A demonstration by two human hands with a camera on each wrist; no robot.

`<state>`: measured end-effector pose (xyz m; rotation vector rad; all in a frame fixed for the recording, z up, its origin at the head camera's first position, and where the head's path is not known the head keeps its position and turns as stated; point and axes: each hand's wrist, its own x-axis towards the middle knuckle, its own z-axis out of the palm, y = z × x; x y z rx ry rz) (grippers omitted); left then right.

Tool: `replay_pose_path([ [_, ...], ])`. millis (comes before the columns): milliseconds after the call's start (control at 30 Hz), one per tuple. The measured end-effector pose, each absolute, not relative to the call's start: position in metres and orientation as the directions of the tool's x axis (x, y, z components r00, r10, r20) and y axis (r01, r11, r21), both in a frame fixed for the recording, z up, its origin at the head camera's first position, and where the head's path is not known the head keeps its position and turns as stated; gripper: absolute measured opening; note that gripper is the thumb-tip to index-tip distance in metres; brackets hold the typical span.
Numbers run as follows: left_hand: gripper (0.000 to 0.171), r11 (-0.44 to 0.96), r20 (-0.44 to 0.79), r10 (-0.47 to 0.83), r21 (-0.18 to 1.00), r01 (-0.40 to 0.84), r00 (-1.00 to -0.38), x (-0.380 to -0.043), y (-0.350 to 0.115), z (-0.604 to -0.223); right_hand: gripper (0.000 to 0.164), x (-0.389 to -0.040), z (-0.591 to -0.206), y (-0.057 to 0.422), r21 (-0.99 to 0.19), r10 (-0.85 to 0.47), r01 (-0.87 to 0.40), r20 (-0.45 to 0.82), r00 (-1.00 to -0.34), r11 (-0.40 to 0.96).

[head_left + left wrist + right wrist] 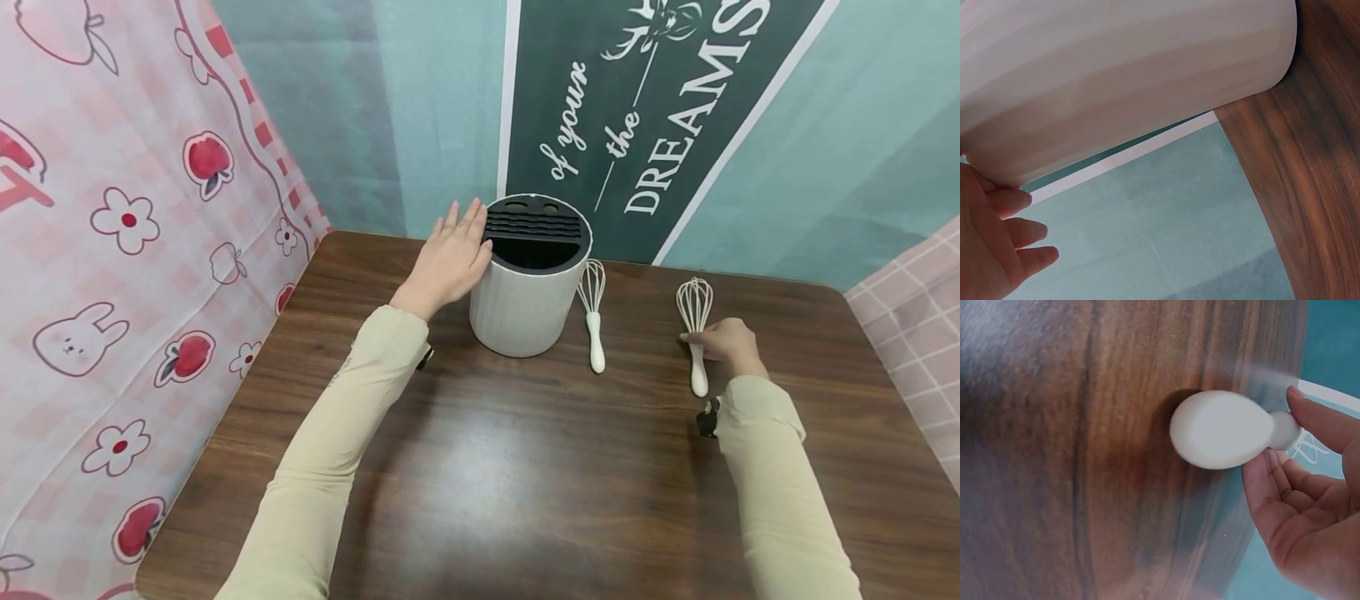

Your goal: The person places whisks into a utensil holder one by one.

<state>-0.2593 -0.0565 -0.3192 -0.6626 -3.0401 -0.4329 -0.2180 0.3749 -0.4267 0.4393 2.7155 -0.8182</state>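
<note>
A white ribbed utensil holder (517, 312) with a black divided top (536, 227) stands upright at the back of the table. My left hand (452, 258) rests against its upper left side, fingers straight. In the left wrist view those fingers (1025, 232) extend beside the white wall of the holder. Over on the right, my right hand (726, 343) pinches a white whisk (699, 371) around the upper handle, wires toward the wall. The right wrist view shows the rounded handle end (1222, 429) close up, thumb and fingers at its neck. A second white whisk (595, 333) lies just right of the holder.
The dark wood table (480, 467) ends at a teal wall cloth (442, 108) behind the holder. A pink patterned curtain (135, 275) hangs along the left edge. Pink tiled cloth (918, 325) borders the right side.
</note>
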Motion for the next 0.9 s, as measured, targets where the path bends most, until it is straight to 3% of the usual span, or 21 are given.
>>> replay_pose_path([
  [233, 0.057, 0.874, 0.063, 0.413, 0.252, 0.415, -0.908, -0.2601, -0.0563, -0.3197, 0.035, -0.2182, -0.4302, 0.377, -0.552, 0.241, 0.394, -0.33, -0.913, 0.735],
  [900, 0.057, 0.876, 0.088, 0.419, 0.224, 0.428, -0.904, -0.2578, -0.057, -0.3209, 0.048, -0.2101, -0.4362, 0.3829, -0.724, 0.257, 0.447, -0.366, -0.894, 0.526],
])
